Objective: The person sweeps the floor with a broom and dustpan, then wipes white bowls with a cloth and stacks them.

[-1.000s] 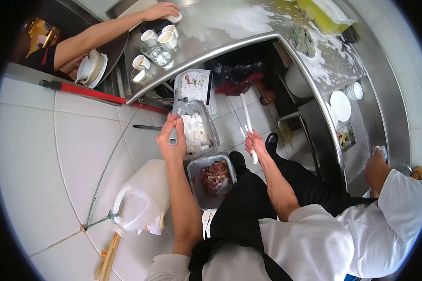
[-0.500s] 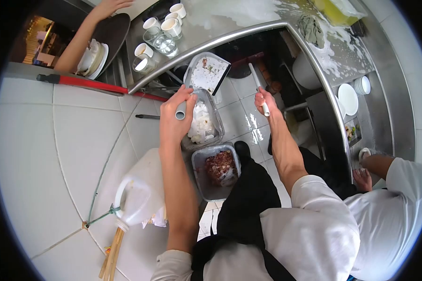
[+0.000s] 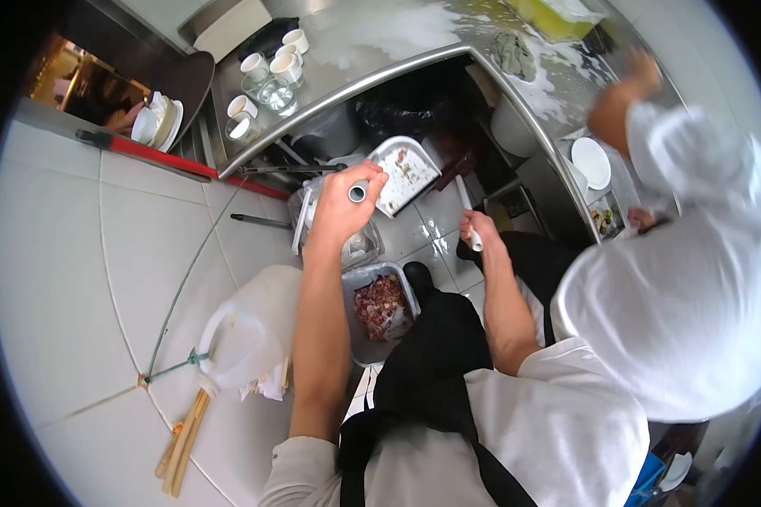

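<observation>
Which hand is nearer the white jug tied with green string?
Left. The left hand, holding a grey handle, is up and right of the jug in view, not touching it; the right hand, holding a white pole, is farther right.

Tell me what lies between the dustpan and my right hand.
In the head view, only floor tiles with shiny patches show between the dustpan and your right hand.

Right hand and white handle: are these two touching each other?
Touching. The head view shows the right hand closed around the white handle, which comes out on both sides of the fist.
</observation>
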Demonstrator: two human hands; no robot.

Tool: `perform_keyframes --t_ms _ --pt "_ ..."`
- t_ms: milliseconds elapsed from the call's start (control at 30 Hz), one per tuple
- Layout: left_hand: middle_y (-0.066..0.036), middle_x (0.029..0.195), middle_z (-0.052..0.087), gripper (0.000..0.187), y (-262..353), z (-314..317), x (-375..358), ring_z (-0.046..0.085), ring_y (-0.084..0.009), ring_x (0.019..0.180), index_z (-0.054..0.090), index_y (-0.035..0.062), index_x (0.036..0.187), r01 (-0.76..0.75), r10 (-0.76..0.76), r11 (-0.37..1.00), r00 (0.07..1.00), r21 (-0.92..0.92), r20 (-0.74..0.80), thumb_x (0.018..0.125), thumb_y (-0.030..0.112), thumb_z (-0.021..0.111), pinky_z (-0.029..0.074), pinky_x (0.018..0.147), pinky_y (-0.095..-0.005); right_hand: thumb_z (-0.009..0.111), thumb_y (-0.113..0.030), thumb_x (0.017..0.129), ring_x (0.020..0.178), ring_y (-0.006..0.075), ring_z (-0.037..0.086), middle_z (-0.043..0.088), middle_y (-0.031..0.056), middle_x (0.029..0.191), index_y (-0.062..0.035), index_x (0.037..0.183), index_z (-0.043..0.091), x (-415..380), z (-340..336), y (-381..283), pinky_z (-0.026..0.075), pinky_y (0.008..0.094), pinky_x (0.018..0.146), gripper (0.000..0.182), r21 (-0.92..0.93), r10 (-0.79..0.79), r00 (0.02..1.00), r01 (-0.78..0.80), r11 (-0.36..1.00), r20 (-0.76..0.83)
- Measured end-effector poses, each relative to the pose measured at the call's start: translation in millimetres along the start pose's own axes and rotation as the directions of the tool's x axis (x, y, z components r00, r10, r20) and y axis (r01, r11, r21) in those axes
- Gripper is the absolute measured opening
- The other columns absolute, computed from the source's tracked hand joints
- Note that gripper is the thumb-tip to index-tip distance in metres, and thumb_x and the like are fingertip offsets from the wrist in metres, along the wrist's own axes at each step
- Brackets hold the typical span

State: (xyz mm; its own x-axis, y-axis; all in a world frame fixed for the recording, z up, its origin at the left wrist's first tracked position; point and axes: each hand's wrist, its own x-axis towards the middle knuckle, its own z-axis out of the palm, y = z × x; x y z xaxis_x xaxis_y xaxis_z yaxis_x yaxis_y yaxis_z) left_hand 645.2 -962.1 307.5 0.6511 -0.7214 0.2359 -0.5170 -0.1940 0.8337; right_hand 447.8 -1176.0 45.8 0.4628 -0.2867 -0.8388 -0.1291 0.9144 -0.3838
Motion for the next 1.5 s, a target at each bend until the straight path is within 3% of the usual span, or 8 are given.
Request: perform_keyframes --t_ms 167,367,467,600,733,800,1067,1500 --pt "-0.019 0.085 0.071 0.022 38 11 -48 0.070 -0.0323 0.080 0.072 -0.0006 0.092 0.093 -0.090 0.995 0.994 0.041 -0.053 0.089 0.022 0.069 0.052 0.074 -0.0366 0.052 -0.016 0.095 0.035 0.0119 0.041 0.044 0.0013 0.049 -0.0080 0.065 0.049 -20 -14 79 0.034 0.0297 0.032 0.031 -0.489 -0.150 0.982 0.077 0.869 -0.113" --pt "-0.021 0.074 0.067 0.030 54 26 -118 0.068 -0.0332 0.071 0.071 -0.0001 0.088 0.300 -0.280 0.949 0.943 0.097 -0.178 0.089 0.029 0.068 0.050 0.068 -0.0392 0.051 -0.016 0.095 0.034 0.0101 0.039 0.043 0.0011 0.048 -0.0091 0.064 0.047 -76 -120 173 0.033 0.0290 0.032 0.032 -0.439 0.190 0.982 -0.171 0.882 0.000" --pt "-0.022 0.072 0.066 0.030 42 48 -158 0.067 -0.0343 0.069 0.069 -0.0010 0.086 0.386 -0.367 0.922 0.902 0.044 -0.228 0.089 0.028 0.067 0.050 0.067 -0.0405 0.055 -0.019 0.094 0.032 0.0116 0.040 0.043 0.0008 0.046 -0.0099 0.065 0.048 -114 -165 209 0.035 0.0275 0.029 0.030 -0.410 0.285 0.947 -0.322 0.853 -0.151" --pt "-0.021 0.069 0.065 0.029 46 77 -215 0.061 -0.0326 0.061 0.069 -0.0014 0.086 0.371 -0.345 0.928 0.856 -0.006 -0.385 0.090 0.027 0.066 0.049 0.064 -0.0399 0.056 -0.017 0.094 0.033 0.0116 0.042 0.044 0.0014 0.046 -0.0083 0.066 0.051 -158 -215 235 0.035 0.0276 0.031 0.030 -0.517 0.245 0.954 -0.300 0.801 -0.174" --pt "-0.021 0.069 0.064 0.031 47 111 -262 0.062 -0.0289 0.061 0.068 -0.0024 0.087 0.412 -0.406 0.904 0.745 -0.114 -0.529 0.091 0.028 0.066 0.049 0.065 -0.0401 0.060 -0.021 0.091 0.037 0.0159 0.049 0.054 0.0049 0.050 -0.0054 0.063 0.058 -167 -273 240 0.040 0.0331 0.037 0.033 -0.712 0.190 0.965 -0.260 0.652 -0.179" --pt "-0.020 0.069 0.066 0.032 51 125 -285 0.065 -0.0275 0.065 0.069 -0.0025 0.087 0.482 -0.461 0.866 0.663 -0.134 -0.590 0.091 0.029 0.066 0.050 0.068 -0.0398 0.062 -0.022 0.087 0.044 0.0190 0.056 0.060 0.0068 0.055 -0.0039 0.063 0.063 -169 -291 236 0.044 0.0376 0.046 0.031 -0.950 0.068 0.982 -0.187 0.250 -0.175" --pt "-0.021 0.074 0.067 0.040 86 197 -350 0.066 -0.0270 0.072 0.071 -0.0019 0.089 0.605 -0.622 0.735 0.422 -0.306 -0.660 0.091 0.038 0.065 0.051 0.073 -0.0403 0.063 -0.021 0.083 0.044 0.0158 0.050 0.056 0.0038 0.055 -0.0034 0.066 0.062 -197 -359 191 0.041 0.0353 0.045 0.025 -0.964 0.233 0.946 -0.184 -0.190 -0.226" --pt "-0.013 0.082 0.069 0.037 132 305 -564 0.062 -0.0158 0.078 0.070 -0.0044 0.100 0.646 -0.611 0.695 0.298 -0.317 -0.733 0.096 0.032 0.063 0.049 0.073 -0.0318 0.060 -0.015 0.084 0.044 0.0163 0.053 0.057 0.0047 0.058 -0.0021 0.074 0.062 -216 -420 177 0.041 0.0337 0.041 0.017 -0.971 0.342 0.915 -0.158 -0.178 -0.212"
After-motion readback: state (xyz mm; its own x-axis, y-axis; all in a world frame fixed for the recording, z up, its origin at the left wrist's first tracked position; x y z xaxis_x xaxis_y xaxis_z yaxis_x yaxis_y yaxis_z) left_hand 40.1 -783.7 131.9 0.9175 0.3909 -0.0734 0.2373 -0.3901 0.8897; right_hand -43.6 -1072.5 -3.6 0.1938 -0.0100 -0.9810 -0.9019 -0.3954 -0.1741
